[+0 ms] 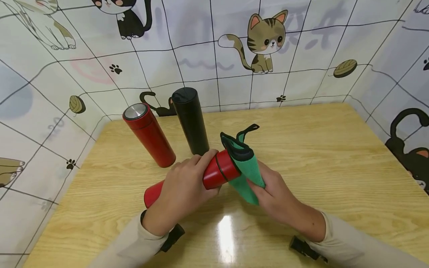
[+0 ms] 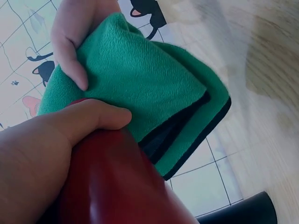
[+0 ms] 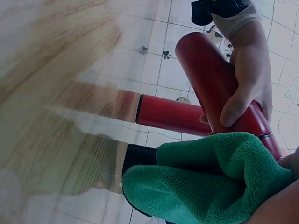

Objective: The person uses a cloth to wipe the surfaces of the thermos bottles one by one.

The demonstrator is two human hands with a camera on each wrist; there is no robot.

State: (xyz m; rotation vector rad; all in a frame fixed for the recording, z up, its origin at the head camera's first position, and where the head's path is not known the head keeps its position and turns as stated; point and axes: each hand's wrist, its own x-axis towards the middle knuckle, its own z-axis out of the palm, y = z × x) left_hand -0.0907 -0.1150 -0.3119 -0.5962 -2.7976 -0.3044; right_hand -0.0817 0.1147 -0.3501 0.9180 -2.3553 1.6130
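Left hand [image 1: 184, 186] curled round a glossy red cylindrical flask [image 1: 219, 173], right hand [image 1: 276, 193] pinching a black-edged green fleecy cloth [image 1: 249, 171] against it, over a wood-grain worktop [image 1: 328, 160] before a cat-printed white wall [image 1: 311, 80].

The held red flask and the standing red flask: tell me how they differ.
The held red flask slants in the left hand; the standing red flask is upright on the table. The green cloth, gripped by the right hand, hides one end of the held red flask, while the standing red flask shows its silver top. Both have red, cylindrical bodies.
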